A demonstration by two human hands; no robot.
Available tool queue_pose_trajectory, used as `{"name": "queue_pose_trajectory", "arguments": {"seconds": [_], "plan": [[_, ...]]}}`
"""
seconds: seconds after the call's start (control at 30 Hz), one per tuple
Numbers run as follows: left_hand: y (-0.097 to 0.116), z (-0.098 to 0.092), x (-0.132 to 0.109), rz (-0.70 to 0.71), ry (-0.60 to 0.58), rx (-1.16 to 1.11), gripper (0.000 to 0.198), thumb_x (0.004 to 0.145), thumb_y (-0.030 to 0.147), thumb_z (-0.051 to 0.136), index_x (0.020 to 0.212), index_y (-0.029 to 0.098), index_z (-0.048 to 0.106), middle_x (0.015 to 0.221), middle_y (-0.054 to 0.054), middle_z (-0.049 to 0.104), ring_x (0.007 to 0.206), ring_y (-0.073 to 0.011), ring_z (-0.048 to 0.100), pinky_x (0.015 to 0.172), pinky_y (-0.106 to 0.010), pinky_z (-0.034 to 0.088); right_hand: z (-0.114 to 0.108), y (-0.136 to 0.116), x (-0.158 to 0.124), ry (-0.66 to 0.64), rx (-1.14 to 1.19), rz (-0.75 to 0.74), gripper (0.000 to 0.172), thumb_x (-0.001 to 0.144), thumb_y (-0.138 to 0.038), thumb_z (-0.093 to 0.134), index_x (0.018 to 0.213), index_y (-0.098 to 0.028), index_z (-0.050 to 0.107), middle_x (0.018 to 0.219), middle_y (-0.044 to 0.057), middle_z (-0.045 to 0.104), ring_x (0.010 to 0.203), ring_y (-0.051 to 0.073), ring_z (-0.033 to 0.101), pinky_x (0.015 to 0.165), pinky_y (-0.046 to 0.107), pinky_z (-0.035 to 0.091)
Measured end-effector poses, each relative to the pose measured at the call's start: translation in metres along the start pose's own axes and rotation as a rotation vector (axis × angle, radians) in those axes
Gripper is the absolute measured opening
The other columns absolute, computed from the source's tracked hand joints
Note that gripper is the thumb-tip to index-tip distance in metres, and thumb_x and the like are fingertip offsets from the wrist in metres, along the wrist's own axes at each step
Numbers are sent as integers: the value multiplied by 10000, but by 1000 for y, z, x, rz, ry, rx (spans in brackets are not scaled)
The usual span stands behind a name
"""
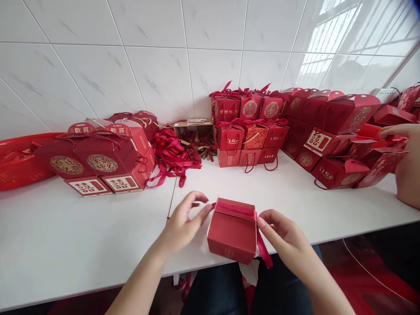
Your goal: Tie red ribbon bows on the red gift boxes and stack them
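A small red gift box [231, 232] lies at the table's front edge, between my hands. Across the far part of its upper face runs a red ribbon [234, 209], and one loose end hangs down on the right side. My left hand [187, 221] pinches the ribbon beside the box's left edge, thumb and forefinger together. At the right edge, the thumb and fingers of my right hand [284, 229] are closed on the other side of the ribbon. The underside of the box is hidden.
Behind the box lies a heap of red ribbons [175, 153] beside an open cardboard box [193, 129]. Stacked red gift boxes stand left [98, 153], centre [251, 135] and right [328, 118]. A red plastic basket [26, 175] sits far left. Another person's arm [407, 166] reaches in from the right.
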State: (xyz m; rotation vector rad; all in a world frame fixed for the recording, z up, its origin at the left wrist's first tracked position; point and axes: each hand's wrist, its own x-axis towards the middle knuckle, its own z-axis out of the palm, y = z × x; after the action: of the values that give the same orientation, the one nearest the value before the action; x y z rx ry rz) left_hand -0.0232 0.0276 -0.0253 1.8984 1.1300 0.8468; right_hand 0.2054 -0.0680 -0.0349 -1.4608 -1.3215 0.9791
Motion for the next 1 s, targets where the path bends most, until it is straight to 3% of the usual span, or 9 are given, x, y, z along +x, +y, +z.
{"name": "queue_pose_trajectory", "arguments": {"seconds": [0.1, 0.23, 0.43, 0.57, 0.7, 0.8, 0.93, 1.0], "plan": [[15, 15, -5, -56, -173, -207, 244, 911, 461, 459, 926, 222, 508, 917, -20, 577, 803, -149, 563, 697, -241, 467, 3, 1, 5, -24, 106, -18, 394, 877, -534, 500, 715, -179, 553, 750, 14, 547, 716, 146, 507, 685, 264, 435], [17, 11, -15, -106, -252, -359, 227, 914, 441, 468, 866, 219, 471, 793, 11, 494, 667, -111, 456, 603, -209, 417, 3, 3, 11, -94, 237, -22, 410, 863, -555, 513, 679, -189, 484, 698, -14, 471, 642, 117, 437, 610, 241, 395], [21, -1, -21, -110, -245, -239, 321, 884, 462, 495, 719, 187, 513, 688, 14, 441, 642, -123, 411, 589, -222, 395, 2, 1, 19, -163, 330, 96, 441, 826, -613, 534, 708, -210, 400, 558, -77, 335, 474, 69, 237, 444, 200, 195], [27, -1, -19, -115, -227, -206, 354, 867, 473, 517, 660, 185, 498, 638, 23, 440, 610, -121, 406, 579, -225, 376, 4, -9, 19, -197, 491, 138, 386, 806, -566, 599, 864, -226, 426, 543, -110, 282, 458, 54, 112, 425, 193, 83], [31, 8, -17, -106, -241, -256, 309, 877, 455, 503, 726, 187, 522, 734, -1, 542, 700, -145, 493, 666, -243, 411, 10, -15, 18, -183, 519, 126, 390, 798, -540, 621, 958, -232, 445, 614, -60, 525, 475, 65, 384, 453, 172, 267], [32, 17, -18, -103, -192, -141, 306, 861, 440, 523, 687, 192, 485, 684, 15, 520, 654, -138, 476, 614, -234, 392, 18, -18, 18, -137, 337, 71, 320, 789, -500, 632, 917, -223, 535, 659, -23, 613, 570, 120, 539, 516, 210, 398], [35, 25, -19, -35, -94, 114, 297, 815, 379, 574, 623, 197, 439, 600, 37, 489, 580, -126, 427, 535, -225, 336, 23, -25, 15, -54, -86, -76, 202, 797, -404, 615, 825, -215, 676, 850, 37, 707, 803, 201, 634, 690, 271, 486], [34, 21, -20, -21, -82, 150, 285, 811, 380, 578, 629, 199, 457, 604, 39, 503, 578, -126, 432, 532, -223, 332, 20, -25, 14, -75, -147, -99, 235, 831, -416, 565, 850, -219, 692, 794, 30, 697, 761, 197, 627, 671, 272, 479]]}}
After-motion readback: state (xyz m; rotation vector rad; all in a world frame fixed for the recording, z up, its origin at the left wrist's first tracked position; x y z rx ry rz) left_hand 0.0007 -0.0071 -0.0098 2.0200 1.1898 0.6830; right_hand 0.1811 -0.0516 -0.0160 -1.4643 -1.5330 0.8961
